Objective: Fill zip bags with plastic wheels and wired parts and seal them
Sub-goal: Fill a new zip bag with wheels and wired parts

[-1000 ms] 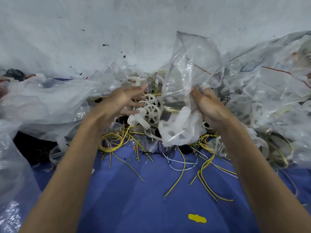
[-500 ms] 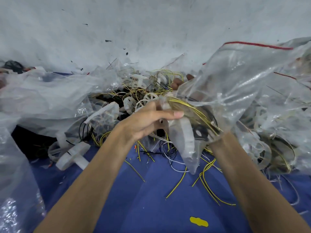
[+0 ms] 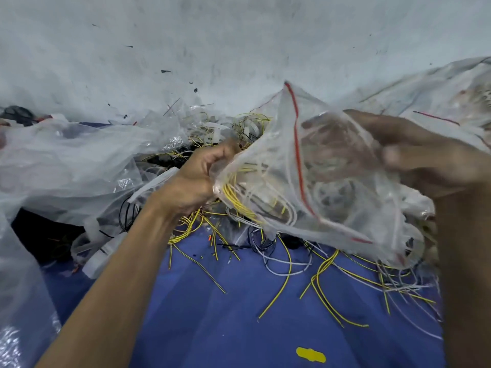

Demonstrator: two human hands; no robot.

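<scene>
- Film comes first: the clear zip bag with a red seal line (image 3: 332,181) is thin, soft and slick. It has no stiffness of its own and sags wherever I do not support it.
- My left grip (image 3: 202,179) pinches the bag's left corner between thumb and curled fingers, above the heap at the back edge of the blue tabletop (image 3: 225,328).
- My right grip (image 3: 425,158) is blurred. It seems to be wrapped round the bag's right side, with the fingers showing through the plastic from behind.
- The bag hangs in the air between both grips, tilted, with the red line running down its middle.
- Inside it are bundled yellow wires (image 3: 233,192) near the left corner and pale loops further right. Some round shapes may be plastic wheels, but the blur leaves me unsure.
- I judge the load light but springy. The wire ends will push outward and could poke the film or foul the zip track.
- The best hold is on the two ends of the red seal strip, where the plastic is thickest. I would keep the contents shaken low, away from the mouth.
- Loose yellow and white wires (image 3: 287,274) trail over the tabletop below, limp and apt to tangle, so I would take them in bunches.
- Large crumpled clear plastic sheets (image 3: 66,160) lie along the left side.
</scene>
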